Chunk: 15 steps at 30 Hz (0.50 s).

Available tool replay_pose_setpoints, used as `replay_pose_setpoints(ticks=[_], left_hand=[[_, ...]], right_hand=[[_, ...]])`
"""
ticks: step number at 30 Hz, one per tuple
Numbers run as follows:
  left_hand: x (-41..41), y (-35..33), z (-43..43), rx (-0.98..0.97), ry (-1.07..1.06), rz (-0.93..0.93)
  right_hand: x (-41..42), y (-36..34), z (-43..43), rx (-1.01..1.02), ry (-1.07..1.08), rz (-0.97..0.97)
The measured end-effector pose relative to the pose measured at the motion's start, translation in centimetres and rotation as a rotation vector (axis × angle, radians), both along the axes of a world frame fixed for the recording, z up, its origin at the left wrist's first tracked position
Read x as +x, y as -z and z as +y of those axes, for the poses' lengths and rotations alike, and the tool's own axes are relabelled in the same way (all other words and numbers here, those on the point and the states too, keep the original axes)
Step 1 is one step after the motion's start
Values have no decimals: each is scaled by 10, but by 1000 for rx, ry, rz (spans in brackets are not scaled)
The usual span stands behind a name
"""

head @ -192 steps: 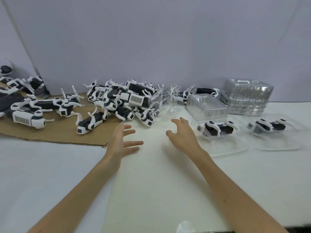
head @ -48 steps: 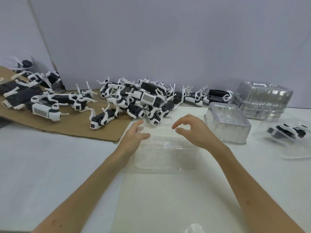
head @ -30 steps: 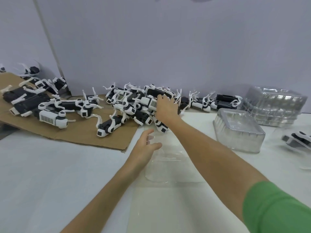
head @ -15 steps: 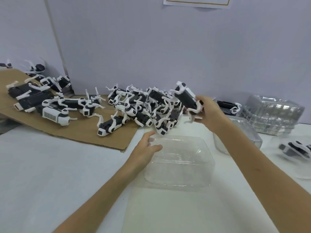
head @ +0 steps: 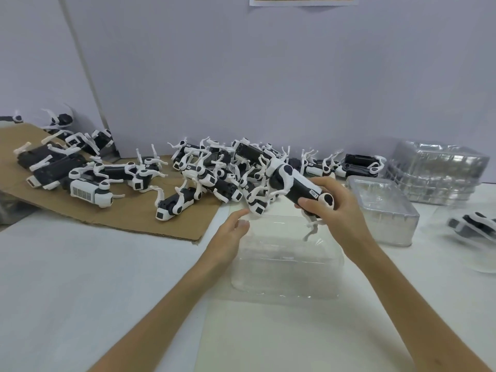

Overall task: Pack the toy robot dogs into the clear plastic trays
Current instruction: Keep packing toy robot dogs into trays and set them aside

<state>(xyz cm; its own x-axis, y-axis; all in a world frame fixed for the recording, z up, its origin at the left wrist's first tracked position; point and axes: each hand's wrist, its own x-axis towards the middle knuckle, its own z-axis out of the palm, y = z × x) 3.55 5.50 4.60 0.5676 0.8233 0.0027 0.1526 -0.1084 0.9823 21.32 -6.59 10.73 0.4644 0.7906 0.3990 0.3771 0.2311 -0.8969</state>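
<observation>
Care suits the dangling legs: right grip (head: 338, 208), curled round the toy robot dog (head: 295, 183) above the clear tray (head: 287, 264), should level it while left grip (head: 230, 232), fingers relaxed at the tray's corner, steadies it.

What I can't make out
Top edge cuts the white paper sheet (head: 303, 0), right edge the far-right black-and-white toy dog (head: 472, 226); the right hand (head: 341, 208) covers the rear of the held black-and-white toy robot dog (head: 292, 183); the left hand (head: 228, 237) fingertips blur behind the clear plastic tray (head: 290, 288) wall.
</observation>
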Motion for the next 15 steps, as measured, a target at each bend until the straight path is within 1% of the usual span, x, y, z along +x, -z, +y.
replay_pose_setpoints(ticks=[2, 5, 8, 13, 15], left_hand=[[1, 0, 1, 7, 2, -6], [2, 1, 2, 20, 1, -4], [3, 1, 2, 20, -16, 2], [2, 2, 0, 66, -24, -44], [1, 0, -3, 107, -23, -70]], right_hand=[[4, 2, -4, 5, 21, -20], [10, 7, -7, -58, 44, -20], [13, 7, -8, -108, -8, -58], [11, 10, -9, -244, -83, -215], [11, 11, -8, -283, -89, -250]])
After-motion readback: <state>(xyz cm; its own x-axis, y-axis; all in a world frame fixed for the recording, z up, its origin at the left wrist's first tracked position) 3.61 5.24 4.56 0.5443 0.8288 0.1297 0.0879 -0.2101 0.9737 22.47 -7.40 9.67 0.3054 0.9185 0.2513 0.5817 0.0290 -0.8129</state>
